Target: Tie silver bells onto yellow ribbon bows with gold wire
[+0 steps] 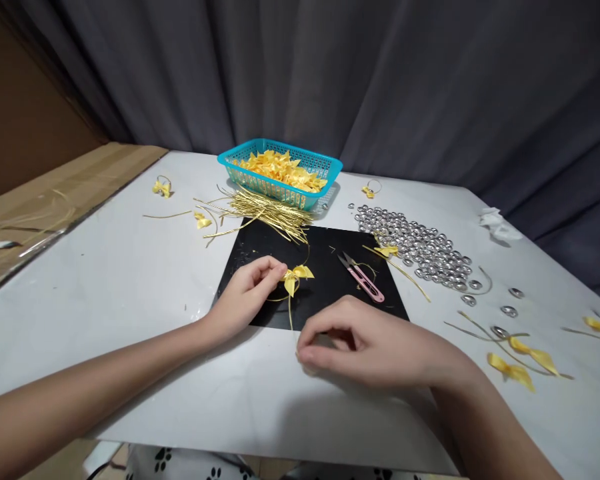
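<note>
My left hand (250,290) rests on the black mat (325,267) with its fingertips pinched on a small yellow ribbon bow (296,276), from which a thin gold wire trails toward me. My right hand (365,343) lies on the white table (130,280) just in front of the mat, fingers curled and pressed together near the end of that gold wire; what they hold is hidden. Pink thread snips (363,278) lie on the mat to the right of the bow.
A teal basket (280,170) of yellow bows stands at the back, with a heap of gold wires (265,210) before it. Several silver beads (420,247) spread at the right. Loose bows (523,357) lie right and back left. Cardboard (45,193) borders the left.
</note>
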The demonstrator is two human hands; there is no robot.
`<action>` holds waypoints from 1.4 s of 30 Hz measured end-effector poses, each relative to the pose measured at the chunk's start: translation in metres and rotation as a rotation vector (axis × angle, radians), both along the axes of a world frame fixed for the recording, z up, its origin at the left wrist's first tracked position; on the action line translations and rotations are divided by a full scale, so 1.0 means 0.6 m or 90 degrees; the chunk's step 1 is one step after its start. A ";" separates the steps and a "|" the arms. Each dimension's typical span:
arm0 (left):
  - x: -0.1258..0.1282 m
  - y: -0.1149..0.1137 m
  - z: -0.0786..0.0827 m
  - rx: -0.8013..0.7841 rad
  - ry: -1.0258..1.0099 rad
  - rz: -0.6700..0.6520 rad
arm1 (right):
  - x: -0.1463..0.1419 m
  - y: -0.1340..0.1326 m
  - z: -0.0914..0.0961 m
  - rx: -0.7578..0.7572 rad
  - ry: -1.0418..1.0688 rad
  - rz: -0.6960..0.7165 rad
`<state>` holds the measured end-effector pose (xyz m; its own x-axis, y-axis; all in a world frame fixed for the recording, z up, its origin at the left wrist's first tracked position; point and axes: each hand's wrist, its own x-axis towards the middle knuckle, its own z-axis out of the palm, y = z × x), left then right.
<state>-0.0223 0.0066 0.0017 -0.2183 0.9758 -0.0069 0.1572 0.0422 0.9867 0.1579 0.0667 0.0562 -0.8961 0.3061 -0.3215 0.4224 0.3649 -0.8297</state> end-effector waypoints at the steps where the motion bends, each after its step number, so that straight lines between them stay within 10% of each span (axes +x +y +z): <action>1: 0.000 0.000 0.001 -0.002 -0.006 0.005 | -0.002 0.003 -0.008 -0.006 -0.015 -0.043; 6: -0.001 -0.002 0.001 -0.015 -0.009 0.000 | -0.020 0.015 -0.036 -0.111 -0.002 -0.298; 13: 0.000 -0.003 0.002 0.003 0.023 -0.020 | -0.041 0.010 -0.053 -0.152 0.126 -0.325; 21: -0.001 -0.004 -0.006 -0.033 0.014 -0.043 | -0.022 0.029 -0.052 0.126 0.073 -0.301; 36: 0.000 -0.005 0.005 -0.043 -0.077 -0.095 | -0.037 0.004 -0.064 0.078 0.179 -0.349; 42: 0.001 -0.002 0.003 -0.042 -0.068 -0.048 | -0.043 -0.004 -0.064 -0.317 0.132 -0.395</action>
